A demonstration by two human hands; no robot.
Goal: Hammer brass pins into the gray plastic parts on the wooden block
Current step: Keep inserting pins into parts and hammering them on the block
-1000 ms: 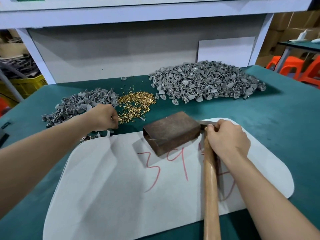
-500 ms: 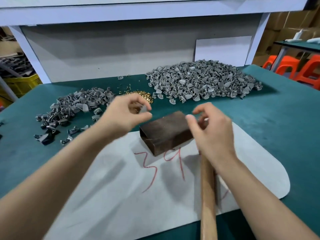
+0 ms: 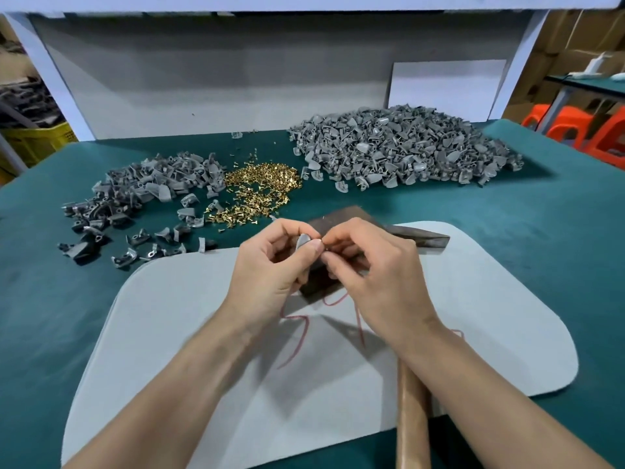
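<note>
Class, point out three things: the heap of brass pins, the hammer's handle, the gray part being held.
brass pins (image 3: 262, 184), head view, middle of the gold heap.
hammer handle (image 3: 413, 421), head view, the wooden shaft.
gray part (image 3: 304, 239), head view, its rounded face.

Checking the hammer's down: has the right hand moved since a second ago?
Yes. The right hand left the hammer handle beside the wooden block and moved left over it, pinching a brass pin against the gray part in the left hand.
</note>
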